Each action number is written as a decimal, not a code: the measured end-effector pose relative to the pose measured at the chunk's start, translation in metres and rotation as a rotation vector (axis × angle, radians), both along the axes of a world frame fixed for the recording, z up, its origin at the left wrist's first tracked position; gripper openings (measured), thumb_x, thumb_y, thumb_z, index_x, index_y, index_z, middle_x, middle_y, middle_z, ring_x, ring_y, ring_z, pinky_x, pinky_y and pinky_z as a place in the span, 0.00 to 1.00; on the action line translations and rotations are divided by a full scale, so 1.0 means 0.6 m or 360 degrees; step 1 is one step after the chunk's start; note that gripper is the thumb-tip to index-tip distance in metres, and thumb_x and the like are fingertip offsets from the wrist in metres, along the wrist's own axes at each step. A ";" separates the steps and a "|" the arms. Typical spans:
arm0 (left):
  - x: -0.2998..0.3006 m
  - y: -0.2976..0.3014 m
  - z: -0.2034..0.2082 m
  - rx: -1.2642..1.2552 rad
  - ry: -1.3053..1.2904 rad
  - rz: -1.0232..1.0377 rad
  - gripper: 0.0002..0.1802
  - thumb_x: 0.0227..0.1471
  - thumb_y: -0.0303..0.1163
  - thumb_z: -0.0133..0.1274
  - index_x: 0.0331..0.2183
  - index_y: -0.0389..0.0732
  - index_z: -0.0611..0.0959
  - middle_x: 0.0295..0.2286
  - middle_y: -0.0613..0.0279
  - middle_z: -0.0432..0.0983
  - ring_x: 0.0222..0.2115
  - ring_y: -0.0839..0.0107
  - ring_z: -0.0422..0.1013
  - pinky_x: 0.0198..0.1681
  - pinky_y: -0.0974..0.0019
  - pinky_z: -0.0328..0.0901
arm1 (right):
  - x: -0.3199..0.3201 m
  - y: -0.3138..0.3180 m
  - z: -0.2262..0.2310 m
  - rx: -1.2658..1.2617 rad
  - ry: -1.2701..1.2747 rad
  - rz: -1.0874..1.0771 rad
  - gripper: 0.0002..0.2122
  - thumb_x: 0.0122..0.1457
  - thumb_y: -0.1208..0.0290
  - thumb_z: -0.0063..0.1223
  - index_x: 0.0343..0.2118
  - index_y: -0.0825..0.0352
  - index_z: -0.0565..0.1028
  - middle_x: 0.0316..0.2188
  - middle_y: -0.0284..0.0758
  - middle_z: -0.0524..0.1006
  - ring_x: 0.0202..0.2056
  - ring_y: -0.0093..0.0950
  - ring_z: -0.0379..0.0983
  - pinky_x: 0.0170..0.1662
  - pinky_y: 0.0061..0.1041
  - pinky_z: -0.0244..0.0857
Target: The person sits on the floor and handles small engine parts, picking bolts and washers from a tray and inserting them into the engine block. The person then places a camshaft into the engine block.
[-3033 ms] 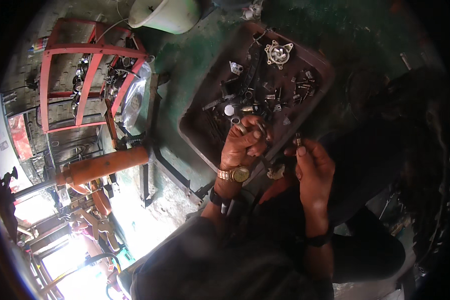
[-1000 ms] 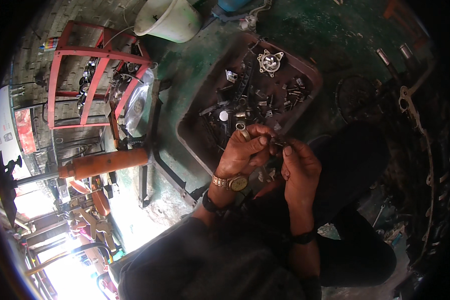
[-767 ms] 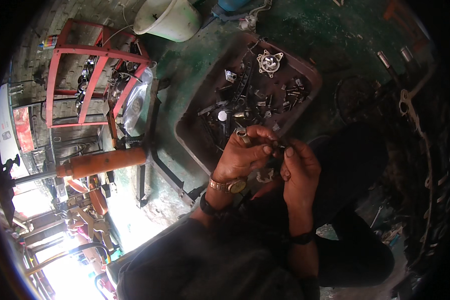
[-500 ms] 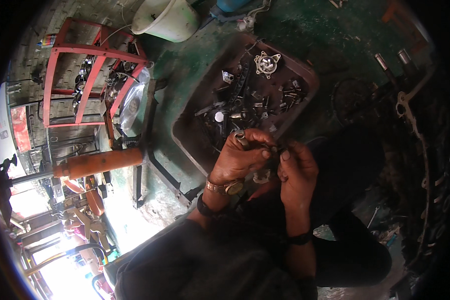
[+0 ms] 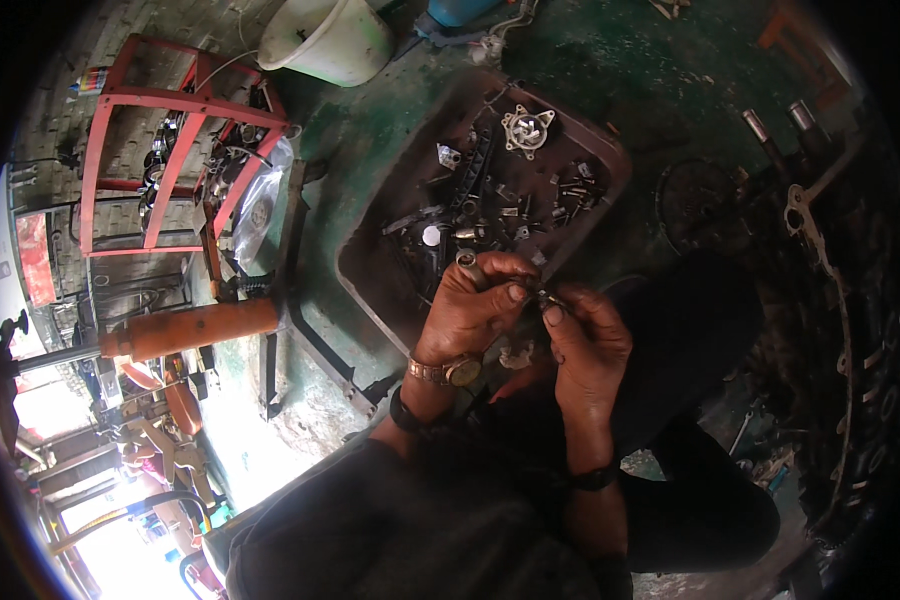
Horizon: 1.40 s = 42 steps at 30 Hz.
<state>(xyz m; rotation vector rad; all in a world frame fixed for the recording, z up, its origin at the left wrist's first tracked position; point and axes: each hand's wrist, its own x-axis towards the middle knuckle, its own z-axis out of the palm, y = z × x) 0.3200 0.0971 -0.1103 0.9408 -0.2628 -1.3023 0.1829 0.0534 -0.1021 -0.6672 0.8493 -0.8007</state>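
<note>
My left hand point(image 5: 470, 312), with a watch on its wrist, is closed with a short metal socket point(image 5: 468, 264) sticking up beside the index finger. Its fingertips meet those of my right hand point(image 5: 588, 345) over the near edge of a brown tray point(image 5: 370, 322). Between thumb and forefinger my right hand pinches a small, thin bolt-like part point(image 5: 552, 297); its far end reaches toward the left fingertips, and grime blurs its shape. In the tray lie a round metal pump-like part point(image 5: 529, 131), a white round cap point(image 5: 431, 236) and several loose bolts point(image 5: 573, 194).
At left stand a red metal rack point(image 5: 150, 97) with parts on it and an orange cylinder point(image 5: 190, 328) beside a dark metal frame point(image 5: 315, 345). A white bucket point(image 5: 335, 45) sits beyond the tray. A large dark engine-like assembly point(image 5: 840, 300) lines the right side.
Both hands have turned slightly at the fingertips, and the small part between them now shows more clearly. The socket stays in my left hand. The whole view has shifted a little.
</note>
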 end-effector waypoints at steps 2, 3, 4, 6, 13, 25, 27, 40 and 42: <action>0.000 0.000 -0.006 -0.0005 -0.0015 0.0010 0.09 0.47 0.21 0.55 0.35 0.34 0.79 0.19 0.68 0.71 0.14 0.84 0.56 0.17 0.80 0.50 | 0.001 0.001 -0.002 -0.0030 0.0051 -0.0005 0.10 0.52 0.79 0.55 0.38 0.69 0.75 0.30 0.30 0.76 0.30 0.16 0.69 0.34 0.14 0.63; 0.000 -0.001 -0.010 -0.0024 -0.0029 0.0014 0.09 0.47 0.21 0.55 0.35 0.34 0.79 0.19 0.68 0.71 0.14 0.84 0.55 0.17 0.80 0.50 | 0.001 0.001 -0.002 -0.0033 0.0070 -0.0019 0.10 0.53 0.79 0.55 0.39 0.69 0.75 0.29 0.30 0.76 0.29 0.15 0.69 0.33 0.13 0.62; 0.000 -0.002 -0.013 -0.0056 -0.0028 0.0023 0.09 0.48 0.22 0.54 0.36 0.34 0.79 0.18 0.69 0.70 0.13 0.84 0.54 0.16 0.79 0.49 | 0.001 0.002 -0.003 -0.0008 0.0092 -0.0023 0.10 0.53 0.78 0.55 0.39 0.69 0.75 0.29 0.29 0.76 0.27 0.15 0.68 0.31 0.12 0.62; 0.001 -0.002 -0.020 -0.0092 -0.0087 0.0006 0.11 0.49 0.24 0.53 0.37 0.33 0.78 0.22 0.65 0.71 0.14 0.83 0.55 0.17 0.79 0.50 | -0.002 0.002 -0.003 0.0009 0.0094 -0.0024 0.09 0.55 0.77 0.53 0.39 0.69 0.75 0.26 0.28 0.75 0.24 0.13 0.65 0.27 0.12 0.59; 0.009 0.001 -0.032 -0.0198 0.0006 -0.0024 0.12 0.51 0.24 0.50 0.39 0.31 0.77 0.26 0.62 0.73 0.13 0.83 0.54 0.16 0.79 0.50 | -0.005 -0.004 -0.010 0.0061 -0.0146 -0.0223 0.12 0.59 0.76 0.43 0.45 0.71 0.70 0.30 0.35 0.73 0.16 0.12 0.54 0.22 0.12 0.52; 0.004 0.005 -0.029 -0.0236 0.0165 -0.0039 0.11 0.49 0.20 0.52 0.37 0.32 0.78 0.31 0.58 0.76 0.15 0.82 0.58 0.17 0.79 0.52 | -0.004 0.001 -0.004 -0.0058 0.0014 -0.0074 0.11 0.57 0.74 0.50 0.42 0.69 0.74 0.21 0.23 0.71 0.21 0.10 0.58 0.24 0.11 0.52; 0.004 0.005 -0.028 -0.0255 0.0141 -0.0029 0.11 0.49 0.20 0.52 0.38 0.32 0.78 0.31 0.58 0.76 0.16 0.82 0.58 0.18 0.79 0.53 | -0.003 0.002 -0.005 -0.0085 0.0047 -0.0061 0.11 0.56 0.75 0.51 0.42 0.68 0.74 0.22 0.23 0.71 0.22 0.10 0.59 0.25 0.10 0.53; 0.006 0.008 -0.025 -0.0221 0.0148 -0.0008 0.11 0.47 0.20 0.54 0.37 0.32 0.78 0.28 0.60 0.75 0.16 0.82 0.58 0.17 0.79 0.53 | 0.004 0.012 -0.001 -0.0289 0.0181 -0.0072 0.11 0.55 0.76 0.54 0.42 0.70 0.73 0.28 0.26 0.75 0.27 0.11 0.64 0.31 0.10 0.58; 0.007 0.008 -0.025 -0.0195 0.0116 0.0006 0.11 0.47 0.19 0.54 0.37 0.32 0.78 0.28 0.61 0.75 0.16 0.82 0.58 0.17 0.79 0.53 | 0.006 0.012 0.000 -0.0313 0.0189 -0.0103 0.11 0.55 0.76 0.53 0.42 0.70 0.73 0.27 0.26 0.75 0.25 0.11 0.63 0.29 0.10 0.58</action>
